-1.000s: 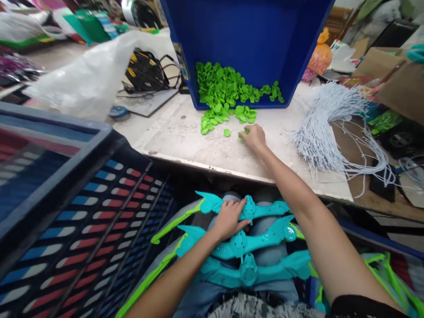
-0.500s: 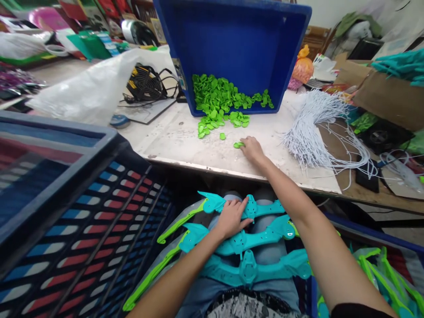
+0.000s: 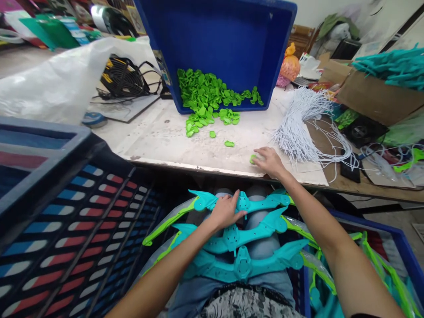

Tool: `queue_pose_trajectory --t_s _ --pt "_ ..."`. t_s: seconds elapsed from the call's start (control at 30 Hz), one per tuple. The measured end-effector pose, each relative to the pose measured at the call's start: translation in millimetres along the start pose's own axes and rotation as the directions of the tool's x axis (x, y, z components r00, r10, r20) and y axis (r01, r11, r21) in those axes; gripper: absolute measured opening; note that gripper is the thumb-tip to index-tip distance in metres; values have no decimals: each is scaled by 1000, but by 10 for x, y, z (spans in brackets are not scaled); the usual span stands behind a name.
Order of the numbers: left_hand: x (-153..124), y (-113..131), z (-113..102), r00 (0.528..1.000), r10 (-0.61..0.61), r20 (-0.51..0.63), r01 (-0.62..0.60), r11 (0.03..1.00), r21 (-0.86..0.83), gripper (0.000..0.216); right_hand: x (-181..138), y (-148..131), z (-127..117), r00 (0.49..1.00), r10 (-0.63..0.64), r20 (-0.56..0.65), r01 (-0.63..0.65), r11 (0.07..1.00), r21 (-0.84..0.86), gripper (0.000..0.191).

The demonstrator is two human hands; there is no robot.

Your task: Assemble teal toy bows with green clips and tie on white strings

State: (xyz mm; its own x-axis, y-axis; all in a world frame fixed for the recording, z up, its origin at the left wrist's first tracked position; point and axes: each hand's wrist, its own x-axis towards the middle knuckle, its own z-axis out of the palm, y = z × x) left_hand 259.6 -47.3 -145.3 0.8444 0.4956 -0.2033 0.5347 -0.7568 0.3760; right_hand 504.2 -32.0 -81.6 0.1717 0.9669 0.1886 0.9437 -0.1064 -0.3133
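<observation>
Three turquoise plastic toy bows (image 3: 255,265) with lime-green limbs lie across my lap, one behind another. My left hand (image 3: 227,212) grips the farthest toy bow (image 3: 261,206), left of its middle, with the thumb apart along the near side. Over the front part of the table, my right hand (image 3: 267,161) has its fingertips on a small green plastic piece (image 3: 252,159). Another green piece (image 3: 229,143) lies loose to the left of that hand, and one more (image 3: 212,134) lies beyond it.
A tipped blue bin (image 3: 228,39) faces me, its heap of green pieces (image 3: 202,90) spilling onto the table (image 3: 155,141). White cords (image 3: 294,132) lie at the right. A slatted crate (image 3: 66,132) stands at my left, and a blue crate (image 3: 394,238) of toy bows at my right.
My right hand has come nearer the table's front edge and to the right with a green piece, leaving another lying behind. My left hand stays on the farthest toy bow. The view has shifted right.
</observation>
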Motion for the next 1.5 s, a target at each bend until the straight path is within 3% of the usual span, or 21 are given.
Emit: queue_pose_trajectory --t_s 0.17,0.33,0.43,0.53,0.63,0.8,1.03,1.27,1.5 --pt "278 -127 -146 978 -8 209 54 974 -218 61 -69 -146 -4 988 -62 140 79 990 -113 37" --pt "448 -267 -167 955 73 286 58 904 -423 45 -586 -245 26 979 -193 70 191 981 40 40" --pt "465 -295 -151 941 124 314 105 777 -621 37 -1073 -371 212 968 -233 95 211 957 197 42" --pt "477 -300 -123 921 157 357 209 572 -793 31 -1374 -451 461 974 -151 166 109 966 234 36" --pt "507 -293 -90 915 146 377 271 470 -840 28 -1435 -440 617 978 -104 178 61 971 233 35" --pt "532 -285 -84 889 154 432 365 332 -870 34 -1417 -365 639 981 -82 178 31 962 270 35" --pt "527 -310 -96 900 177 399 299 414 -860 48 -1445 -400 658 985 41 169 -92 947 306 29" --pt "507 -261 -66 929 134 346 258 436 -862 56 -1333 -428 710 949 231 216 -308 826 472 38" --pt "484 -240 -6 950 59 306 254 421 -871 50 -1455 -462 705 991 130 -15 -113 912 395 32"
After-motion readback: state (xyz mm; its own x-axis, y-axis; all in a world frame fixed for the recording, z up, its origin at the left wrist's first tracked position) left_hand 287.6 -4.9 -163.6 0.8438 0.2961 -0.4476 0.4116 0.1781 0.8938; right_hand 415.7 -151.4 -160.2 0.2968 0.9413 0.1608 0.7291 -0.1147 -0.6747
